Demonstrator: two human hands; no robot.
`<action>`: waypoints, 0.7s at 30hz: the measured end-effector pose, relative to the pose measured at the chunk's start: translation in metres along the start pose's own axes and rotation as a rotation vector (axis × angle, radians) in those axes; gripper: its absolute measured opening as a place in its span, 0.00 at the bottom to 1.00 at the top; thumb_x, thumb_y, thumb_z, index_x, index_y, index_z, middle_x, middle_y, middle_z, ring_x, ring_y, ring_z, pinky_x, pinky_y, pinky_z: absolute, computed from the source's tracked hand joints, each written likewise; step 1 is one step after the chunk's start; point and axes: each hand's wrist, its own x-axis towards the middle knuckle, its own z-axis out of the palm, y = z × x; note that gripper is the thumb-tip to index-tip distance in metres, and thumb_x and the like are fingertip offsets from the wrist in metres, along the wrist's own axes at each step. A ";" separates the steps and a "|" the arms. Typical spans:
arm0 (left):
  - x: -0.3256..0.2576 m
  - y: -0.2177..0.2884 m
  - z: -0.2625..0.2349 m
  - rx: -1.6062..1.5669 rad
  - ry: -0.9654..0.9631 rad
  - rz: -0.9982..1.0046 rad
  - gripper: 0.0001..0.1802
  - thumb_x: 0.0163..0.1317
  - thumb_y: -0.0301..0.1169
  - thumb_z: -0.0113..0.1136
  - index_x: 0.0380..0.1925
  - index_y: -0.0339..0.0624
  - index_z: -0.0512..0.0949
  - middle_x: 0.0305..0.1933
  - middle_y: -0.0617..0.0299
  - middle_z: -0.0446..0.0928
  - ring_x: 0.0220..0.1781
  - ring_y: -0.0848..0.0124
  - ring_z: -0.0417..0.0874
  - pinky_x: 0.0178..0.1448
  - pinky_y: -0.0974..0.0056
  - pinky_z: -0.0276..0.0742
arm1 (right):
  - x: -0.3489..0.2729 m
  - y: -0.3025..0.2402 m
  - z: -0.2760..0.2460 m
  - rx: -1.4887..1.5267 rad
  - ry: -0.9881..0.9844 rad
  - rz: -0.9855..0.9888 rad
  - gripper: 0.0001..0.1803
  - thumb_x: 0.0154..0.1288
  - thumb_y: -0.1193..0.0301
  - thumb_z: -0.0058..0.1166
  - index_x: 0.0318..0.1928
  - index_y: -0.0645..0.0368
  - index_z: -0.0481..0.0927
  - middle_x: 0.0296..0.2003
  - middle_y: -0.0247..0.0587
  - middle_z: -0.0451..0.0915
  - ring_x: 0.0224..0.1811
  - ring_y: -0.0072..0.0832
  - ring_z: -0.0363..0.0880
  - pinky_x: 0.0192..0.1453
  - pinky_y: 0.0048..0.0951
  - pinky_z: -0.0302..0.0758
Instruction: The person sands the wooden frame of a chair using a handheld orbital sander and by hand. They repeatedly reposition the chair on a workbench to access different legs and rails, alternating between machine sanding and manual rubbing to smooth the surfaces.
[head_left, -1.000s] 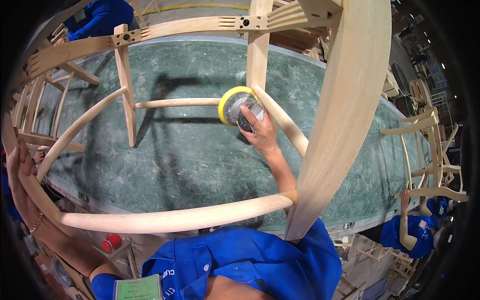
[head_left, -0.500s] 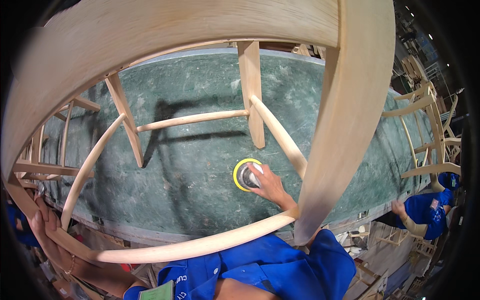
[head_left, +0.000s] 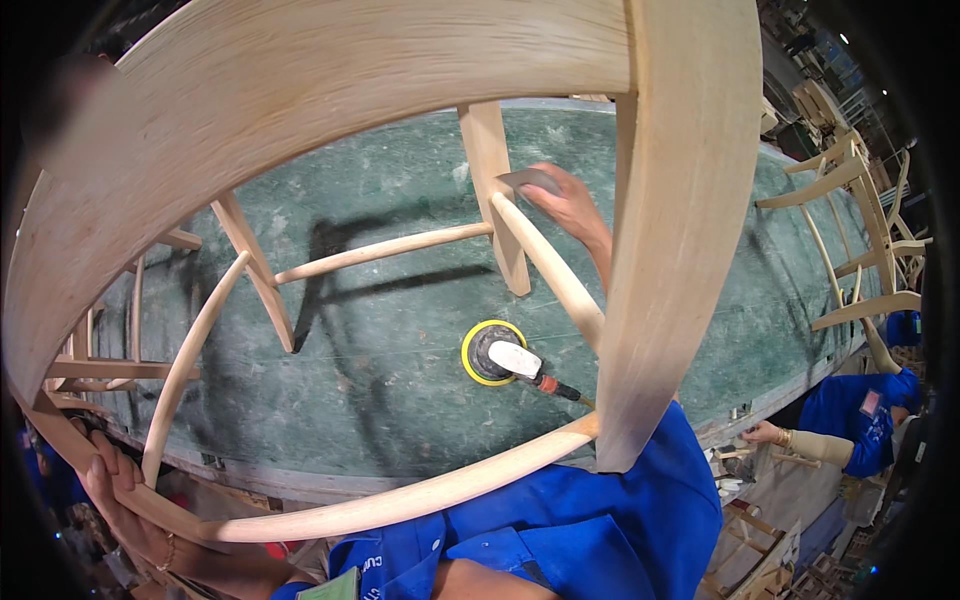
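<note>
A long green table (head_left: 400, 310), scuffed and dusted pale, runs across the whole view. Over it, between the two arms, is a bare wooden chair frame (head_left: 685, 220), the thing being handled. Its wide curved board (head_left: 400, 85) arches across the upper left, and its thick leg comes down on the right. A round rail (head_left: 420, 498) curves along the near side, in front of the person's blue shirt (head_left: 600, 520). I cannot tell whether the far legs touch the table.

More wooden chairs (head_left: 868, 225) stand at the right end, near a co-worker in blue (head_left: 850, 415). Another wooden frame (head_left: 115, 370) shows at the far left.

The left hand (head_left: 110, 470) is clamped on the chair frame at its lower left, fingers curled over the wood. The right hand (head_left: 572, 205) reaches past the thick leg, thumb and fingers pinched together on a thin grey sheet (head_left: 537, 180), which is at the joint of a far leg (head_left: 488, 165) and a slanting rail (head_left: 552, 268).

A round sander (head_left: 492, 352) with a yellow rim lies on the table, out of either hand. A short stretch of its hose (head_left: 570, 392) trails toward the near rail.
</note>
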 end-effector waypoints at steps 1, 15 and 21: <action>0.000 0.000 0.006 -0.002 0.022 0.000 0.24 0.68 0.29 0.54 0.61 0.35 0.61 0.37 0.65 0.69 0.28 0.82 0.63 0.35 0.76 0.66 | 0.010 -0.013 0.005 -0.093 -0.048 -0.040 0.09 0.65 0.73 0.54 0.45 0.58 0.80 0.41 0.34 0.80 0.45 0.24 0.77 0.45 0.28 0.75; 0.007 0.001 0.002 -0.008 0.012 -0.024 0.30 0.68 0.27 0.52 0.68 0.38 0.55 0.40 0.64 0.69 0.27 0.81 0.63 0.33 0.76 0.66 | 0.031 -0.023 -0.003 -0.576 0.011 -0.424 0.08 0.55 0.72 0.57 0.36 0.50 0.85 0.35 0.37 0.81 0.40 0.36 0.77 0.46 0.39 0.72; 0.010 0.007 0.005 -0.011 -0.079 -0.025 0.17 0.71 0.29 0.51 0.55 0.35 0.64 0.38 0.65 0.69 0.29 0.80 0.66 0.35 0.74 0.67 | 0.023 0.004 -0.022 -0.698 -0.032 -0.309 0.09 0.52 0.73 0.57 0.35 0.48 0.85 0.35 0.34 0.81 0.39 0.35 0.77 0.46 0.38 0.71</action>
